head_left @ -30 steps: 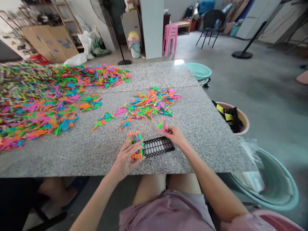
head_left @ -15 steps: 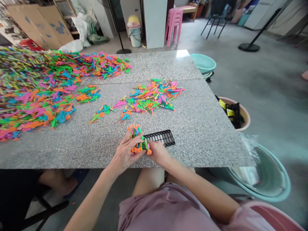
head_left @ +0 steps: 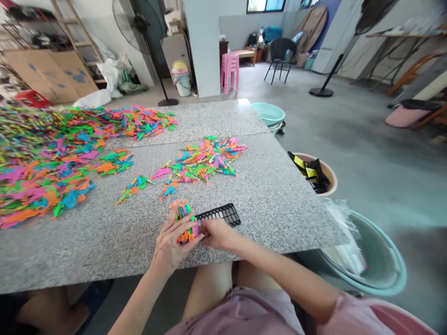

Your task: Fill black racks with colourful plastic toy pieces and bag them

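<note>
My left hand (head_left: 170, 238) curves over a tight row of bright plastic pieces (head_left: 185, 224), fingers across the top and thumb along the near side. Orange rounded ends stick out at both sides of this row, which sits at the left end of a black grid rack (head_left: 226, 215) on the table. Against the row's right side, my right hand (head_left: 220, 233) is closed, its fingertips by the rack's near edge. Whatever it pinches is hidden. Farther up lies a loose heap of similar coloured pieces (head_left: 206, 160).
A much larger pile of the pieces (head_left: 45, 172) covers the left of the speckled table (head_left: 272, 209). Beyond the right edge stand a pink basin (head_left: 333, 179) with black racks and a green tub (head_left: 394, 260) with clear plastic bags. Another person's leg (head_left: 52, 311) shows below left.
The camera has tilted up and turned right. A green and pink piece by my right fingers before no longer stands apart; pink now shows at the row's right end.
</note>
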A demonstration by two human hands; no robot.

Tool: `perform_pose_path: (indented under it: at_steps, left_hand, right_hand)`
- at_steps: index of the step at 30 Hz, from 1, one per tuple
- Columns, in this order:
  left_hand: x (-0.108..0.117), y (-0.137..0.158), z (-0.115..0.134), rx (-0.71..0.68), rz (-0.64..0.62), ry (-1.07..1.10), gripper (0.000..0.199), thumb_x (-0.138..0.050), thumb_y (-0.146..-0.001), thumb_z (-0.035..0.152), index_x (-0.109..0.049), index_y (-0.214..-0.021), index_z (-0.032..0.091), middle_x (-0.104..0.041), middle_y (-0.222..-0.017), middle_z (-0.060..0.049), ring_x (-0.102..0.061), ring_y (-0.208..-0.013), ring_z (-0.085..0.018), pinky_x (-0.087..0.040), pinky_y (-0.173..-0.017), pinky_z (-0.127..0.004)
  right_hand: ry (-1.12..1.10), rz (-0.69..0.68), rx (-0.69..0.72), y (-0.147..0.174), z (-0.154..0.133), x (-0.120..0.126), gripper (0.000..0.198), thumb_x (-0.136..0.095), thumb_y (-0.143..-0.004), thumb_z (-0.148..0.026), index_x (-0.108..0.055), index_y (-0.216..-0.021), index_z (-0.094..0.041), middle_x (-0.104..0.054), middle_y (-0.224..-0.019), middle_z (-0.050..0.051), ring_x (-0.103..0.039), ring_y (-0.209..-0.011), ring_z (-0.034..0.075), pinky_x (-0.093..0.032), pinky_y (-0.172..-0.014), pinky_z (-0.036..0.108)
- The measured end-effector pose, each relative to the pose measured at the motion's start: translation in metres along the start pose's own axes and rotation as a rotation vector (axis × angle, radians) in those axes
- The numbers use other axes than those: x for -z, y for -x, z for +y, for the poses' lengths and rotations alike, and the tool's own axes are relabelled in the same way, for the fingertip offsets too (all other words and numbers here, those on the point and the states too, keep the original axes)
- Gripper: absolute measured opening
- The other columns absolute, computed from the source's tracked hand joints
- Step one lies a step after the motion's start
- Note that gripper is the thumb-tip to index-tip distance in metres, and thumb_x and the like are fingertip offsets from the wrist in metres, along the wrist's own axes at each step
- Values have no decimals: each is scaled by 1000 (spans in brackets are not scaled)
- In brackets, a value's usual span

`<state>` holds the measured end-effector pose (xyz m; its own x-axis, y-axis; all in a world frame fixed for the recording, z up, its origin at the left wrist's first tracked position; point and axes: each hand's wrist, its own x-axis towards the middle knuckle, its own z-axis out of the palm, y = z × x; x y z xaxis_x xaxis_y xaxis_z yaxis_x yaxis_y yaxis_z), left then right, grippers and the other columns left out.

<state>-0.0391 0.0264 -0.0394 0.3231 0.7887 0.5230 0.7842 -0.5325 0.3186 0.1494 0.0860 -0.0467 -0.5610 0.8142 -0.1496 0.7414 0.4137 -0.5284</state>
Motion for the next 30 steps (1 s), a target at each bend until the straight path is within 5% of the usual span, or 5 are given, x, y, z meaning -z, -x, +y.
perform_pose_path:
  at_steps: [8, 14, 22, 26, 30]
  left_hand:
    - [4, 3, -5, -25, -28, 15, 24, -68, -89, 37, -68, -108, 23, -68, -127, -8, -29, -146, -32, -48, -107, -54]
    - [11, 1, -5, -31, -75, 10, 25, -68, -88, 42, -70, -105, 24, -69, -126, -7, -30, -145, -33, -48, -106, -55]
    - [19, -3, 0, -3, -121, 26, 24, -68, -88, 42, -70, -105, 25, -68, -126, -6, -31, -144, -32, -48, -106, -55]
    - [15, -3, 2, -11, -85, 29, 25, -68, -88, 41, -69, -106, 23, -69, -125, -7, -30, -145, -32, -45, -108, -56]
    - [16, -4, 4, -12, -87, 54, 23, -69, -88, 38, -69, -104, 22, -69, -125, -8, -28, -146, -32, -43, -110, -56]
  right_hand:
    - [294, 277, -261, -36, 87, 55, 29, -45, -95, -14, -61, -119, -7, -66, -117, 22, -55, -117, 30, -41, -95, 40]
    - [519, 223, -65, -14, 75, 36, 23, -46, -93, -11, -68, -100, -12, -69, -101, 19, -59, -106, 30, -45, -87, 40]
    - [862, -119, 628, -102, 109, 77, 24, -43, -94, -5, -66, -95, -13, -69, -96, 11, -62, -93, 21, -48, -74, 31]
    - [697, 6, 693, -93, 134, 87, 22, -44, -93, -6, -64, -94, -15, -68, -97, 10, -62, -93, 19, -48, -78, 30]
    - [163, 360, 432, -57, 144, 77, 16, -50, -92, -17, -61, -104, -18, -68, -108, 9, -64, -90, 18, -50, -77, 29]
